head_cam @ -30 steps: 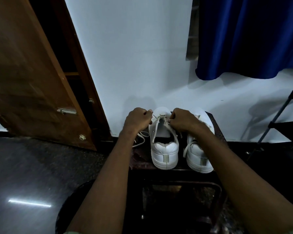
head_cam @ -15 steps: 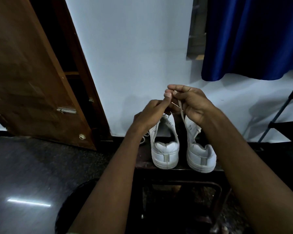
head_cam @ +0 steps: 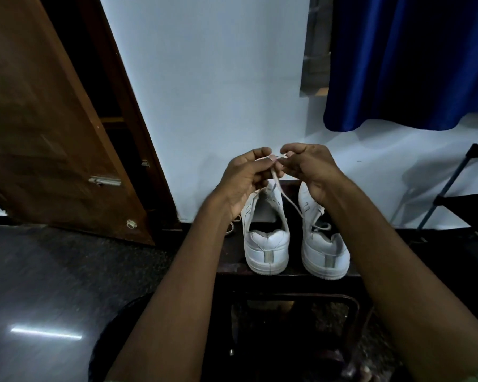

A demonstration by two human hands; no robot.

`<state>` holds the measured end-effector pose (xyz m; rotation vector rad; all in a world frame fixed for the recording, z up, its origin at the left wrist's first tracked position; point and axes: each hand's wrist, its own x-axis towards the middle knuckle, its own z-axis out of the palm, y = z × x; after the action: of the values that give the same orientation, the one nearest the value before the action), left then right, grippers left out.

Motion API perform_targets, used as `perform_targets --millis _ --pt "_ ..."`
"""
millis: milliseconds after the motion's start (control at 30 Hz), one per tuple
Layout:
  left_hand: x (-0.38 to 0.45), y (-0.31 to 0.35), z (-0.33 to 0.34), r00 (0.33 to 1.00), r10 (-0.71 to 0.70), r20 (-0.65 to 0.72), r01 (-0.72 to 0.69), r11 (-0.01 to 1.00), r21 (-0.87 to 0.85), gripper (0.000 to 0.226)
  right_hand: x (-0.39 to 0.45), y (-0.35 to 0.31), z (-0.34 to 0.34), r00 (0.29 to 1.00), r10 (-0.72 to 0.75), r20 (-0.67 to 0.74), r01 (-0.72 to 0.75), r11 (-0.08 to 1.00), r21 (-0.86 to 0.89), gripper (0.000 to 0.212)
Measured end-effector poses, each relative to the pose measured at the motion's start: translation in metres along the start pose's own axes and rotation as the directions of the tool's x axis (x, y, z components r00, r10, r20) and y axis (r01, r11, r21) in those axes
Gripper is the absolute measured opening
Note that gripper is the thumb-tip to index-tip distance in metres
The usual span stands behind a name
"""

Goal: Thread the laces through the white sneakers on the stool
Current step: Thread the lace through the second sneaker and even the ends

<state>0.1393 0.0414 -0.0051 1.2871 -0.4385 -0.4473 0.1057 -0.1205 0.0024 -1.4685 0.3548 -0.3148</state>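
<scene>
White shoelace point(head_cam: 278, 186) was up in the air, pinched from both sides. Left hand point(head_cam: 246, 180): grip narrow, thumb and fingertips closed on the lace. Right hand point(head_cam: 309, 172): same, grip narrow on the lace, fingertips almost touching the left's. Both hands sat above the shoes and well clear of them.

Lace position: one strand ran from the pinch down and to the right, between the two shoes, towards the collar of the right sneaker point(head_cam: 324, 244). Couldn't tell which eyelet it came from. Left sneaker point(head_cam: 267, 238) stood just beside it, heels towards the camera, both upright on the small dark desk point(head_cam: 295, 271) against the wall point(head_cam: 218, 78).

Step, my read: lacing or tying, mid-handling of the lace end, nothing knotted yet. The next move likely calls for bringing the end back down to the shoe and feeding or crossing it. That needs a tight pinch close to the tip and some slack kept in the strand, so the shoe doesn't get dragged.

Count:
- sneakers: 2
- hands on the lace: 2
- raised lace strands: 1 clearly seen
- loose lace loop point(head_cam: 231, 227) on the desk left of the left sneaker: 1
- wooden door point(head_cam: 53, 133): 1
- blue curtain point(head_cam: 411, 64): 1
- black rack point(head_cam: 453, 194), far right: 1
</scene>
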Motion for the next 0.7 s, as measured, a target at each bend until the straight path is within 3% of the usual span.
perform_targets --millis 67,100,133,200,233,300,367,433,500,567,600,667,700 --pt "-0.002 0.006 -0.004 0.999 0.029 -0.024 -0.030 0.998 -0.056 0.011 0.004 0.005 -0.003 0.997 0.060 -0.058 -0.057 0.997 0.054 0.032" --pt "-0.002 0.008 -0.006 0.998 0.046 -0.039 -0.048 0.997 -0.061 0.012 0.008 0.010 -0.006 0.994 0.033 -0.107 -0.037 0.999 -0.037 0.037" --pt "-0.002 0.008 -0.008 0.997 0.062 -0.055 -0.065 0.996 -0.056 0.012 0.007 0.012 -0.009 0.988 -0.048 -0.148 0.006 0.963 -0.268 0.045" --pt "-0.002 0.009 -0.010 0.993 0.081 -0.080 -0.082 0.997 -0.006 0.012 0.004 0.012 -0.014 0.967 -0.232 -0.102 0.092 0.694 -0.714 0.055" --pt "-0.002 0.007 -0.009 0.992 0.085 -0.088 -0.083 0.996 0.031 0.011 0.004 0.011 -0.015 0.955 -0.297 -0.006 0.177 0.585 -0.791 0.058" --pt "-0.002 0.003 -0.006 0.991 0.089 -0.095 -0.080 0.993 0.092 0.008 -0.001 0.002 -0.011 0.911 -0.328 0.248 0.398 0.551 -0.734 0.062" --pt "-0.001 0.001 -0.002 0.990 0.094 -0.101 -0.081 0.989 0.128 0.007 -0.006 -0.006 -0.002 0.844 -0.337 0.417 0.536 0.537 -0.652 0.040" --pt "-0.001 0.003 -0.001 0.990 0.086 -0.110 -0.072 0.990 0.125 0.012 -0.007 -0.007 0.003 0.832 -0.347 0.432 0.553 0.463 -0.693 0.008" --pt "-0.001 0.005 -0.003 0.991 0.074 -0.112 -0.059 0.990 0.125 0.014 -0.003 -0.005 0.001 0.843 -0.369 0.392 0.528 0.424 -0.736 0.016" --pt "-0.002 0.005 -0.008 0.992 0.058 -0.111 -0.041 0.987 0.154 0.014 -0.003 -0.004 -0.002 0.870 -0.396 0.294 0.478 0.528 -0.702 0.024" --pt "-0.002 0.004 -0.011 0.993 0.055 -0.108 -0.037 0.986 0.165 0.013 -0.002 -0.003 -0.005 0.903 -0.396 0.165 0.408 0.674 -0.616 0.023" --pt "-0.001 0.003 -0.014 0.994 0.058 -0.095 -0.041 0.985 0.170 0.010 0.001 0.000 -0.014 0.947 -0.257 -0.191 0.202 0.943 -0.266 0.018" --pt "-0.001 0.004 -0.015 0.994 0.061 -0.092 -0.046 0.986 0.158 0.010 0.003 0.004 -0.021 0.943 -0.135 -0.303 0.110 0.989 -0.099 0.017"
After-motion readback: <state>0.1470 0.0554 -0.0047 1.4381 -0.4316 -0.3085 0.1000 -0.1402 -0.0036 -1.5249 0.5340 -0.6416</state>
